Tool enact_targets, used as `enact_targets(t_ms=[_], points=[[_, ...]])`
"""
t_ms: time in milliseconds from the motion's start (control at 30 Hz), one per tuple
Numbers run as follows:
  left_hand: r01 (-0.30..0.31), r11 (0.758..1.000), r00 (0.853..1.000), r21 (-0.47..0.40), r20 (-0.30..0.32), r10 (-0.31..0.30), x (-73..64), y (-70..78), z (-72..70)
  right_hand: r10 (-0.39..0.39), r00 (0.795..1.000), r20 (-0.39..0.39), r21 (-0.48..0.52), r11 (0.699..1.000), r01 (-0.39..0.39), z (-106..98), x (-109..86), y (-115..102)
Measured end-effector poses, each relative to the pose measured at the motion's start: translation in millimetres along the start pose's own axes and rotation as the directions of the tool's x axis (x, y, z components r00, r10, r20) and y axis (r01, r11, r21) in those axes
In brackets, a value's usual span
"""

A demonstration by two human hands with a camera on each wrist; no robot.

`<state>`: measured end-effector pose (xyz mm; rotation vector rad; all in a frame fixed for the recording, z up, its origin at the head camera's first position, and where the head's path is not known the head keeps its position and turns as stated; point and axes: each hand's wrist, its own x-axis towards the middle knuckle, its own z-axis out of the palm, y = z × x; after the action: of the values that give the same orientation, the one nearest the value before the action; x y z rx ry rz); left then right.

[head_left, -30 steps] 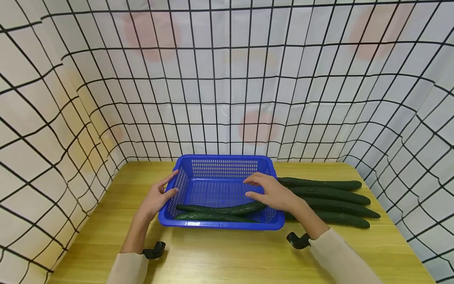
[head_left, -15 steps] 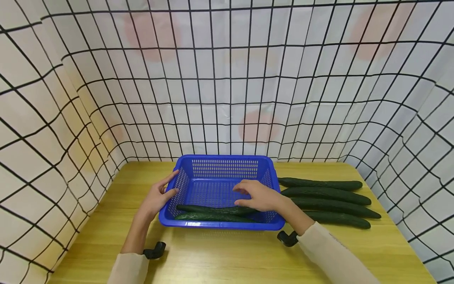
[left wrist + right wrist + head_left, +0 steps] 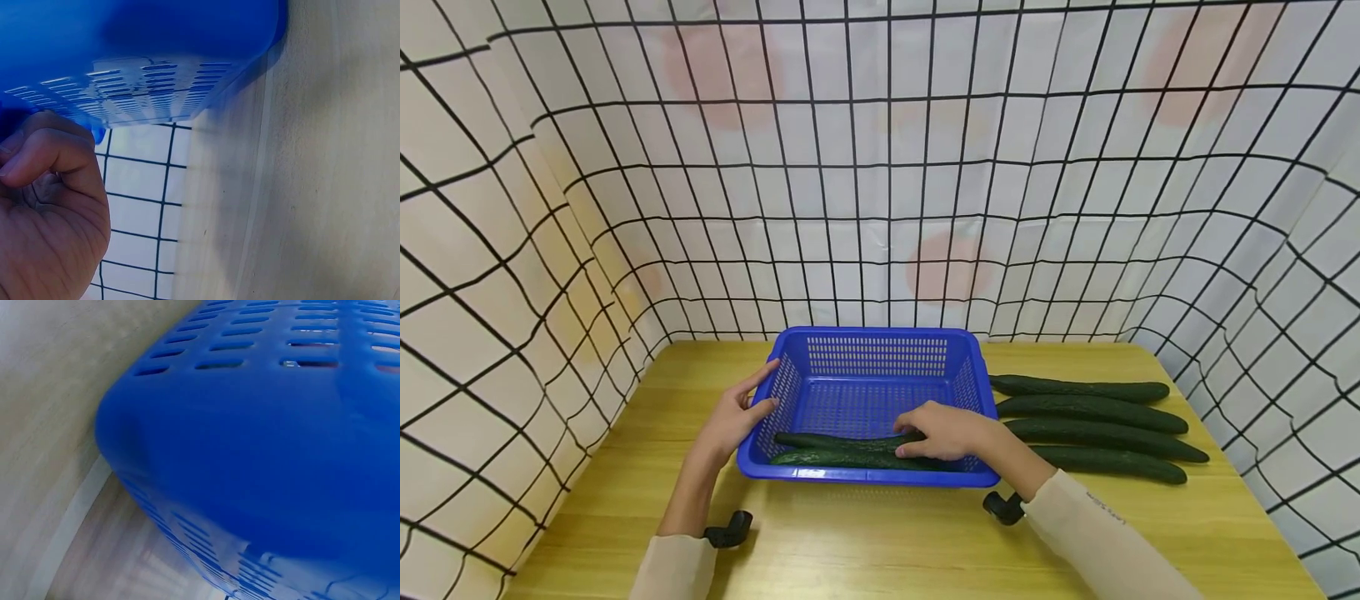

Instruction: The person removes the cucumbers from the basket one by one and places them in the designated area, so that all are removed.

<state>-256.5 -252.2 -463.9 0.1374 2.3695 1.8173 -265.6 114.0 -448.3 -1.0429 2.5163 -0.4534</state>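
Note:
A blue plastic basket [image 3: 868, 476] with slotted walls stands on the table. Two dark green cucumbers lie along its near side, the rear cucumber [image 3: 842, 442] and the front cucumber [image 3: 842, 458]. My left hand [image 3: 730, 425] holds the basket's left rim, thumb and index finger over the edge; the left wrist view has its other fingers curled beside the wall. Inside the basket, my right hand [image 3: 943, 432] grips the rear cucumber's right part, fingers behind and thumb in front. The right wrist view has only the basket's outer wall [image 3: 250, 444]; the right hand is hidden there.
Several more cucumbers [image 3: 1097, 408] lie side by side on the wooden table [image 3: 850, 542], right of the basket; their left ends pass behind its wall. A black-grid white cloth [image 3: 880, 208] closes off the back and sides. Black wrist mounts [image 3: 730, 529] sit on both wrists.
My right hand has moved left and down inside the basket, from above the cucumbers onto the rear one. The left hand has stayed on the rim.

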Motion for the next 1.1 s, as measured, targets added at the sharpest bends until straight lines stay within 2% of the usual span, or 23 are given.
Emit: enact_targets(t_ms=[133,367,600,733,900,1100], points=[[-0.001,1.000,1.000,-0.003,-0.005,0.001,1.0,-0.4,1.2,0.016,1.000,0.021,-0.006,1.000,-0.016,1.6,-0.1,-0.8],[-0.004,1.000,1.000,-0.004,0.006,0.004,-0.5,0.4,0.8,-0.020,0.999,-0.028,-0.034,0.999,0.019,1.1,1.3,0.8],[-0.014,1.000,1.000,-0.003,0.015,0.014,-1.4,4.3,1.1,0.018,1.000,0.018,0.002,1.000,-0.018,1.7,2.7,2.5],[-0.012,1.000,1.000,-0.013,0.019,0.012,-2.6,5.4,0.9,-0.001,1.000,0.009,-0.028,1.000,0.002,2.2,3.3,1.0],[-0.019,1.000,1.000,-0.019,0.023,0.019,-2.3,4.6,0.5,-0.029,0.999,-0.046,-0.025,0.999,0.028,1.7,0.9,-0.2],[-0.020,1.000,1.000,-0.015,0.019,0.020,-1.7,2.4,0.0,-0.076,0.985,-0.152,0.007,0.997,0.078,-1.1,-3.0,-0.1]])
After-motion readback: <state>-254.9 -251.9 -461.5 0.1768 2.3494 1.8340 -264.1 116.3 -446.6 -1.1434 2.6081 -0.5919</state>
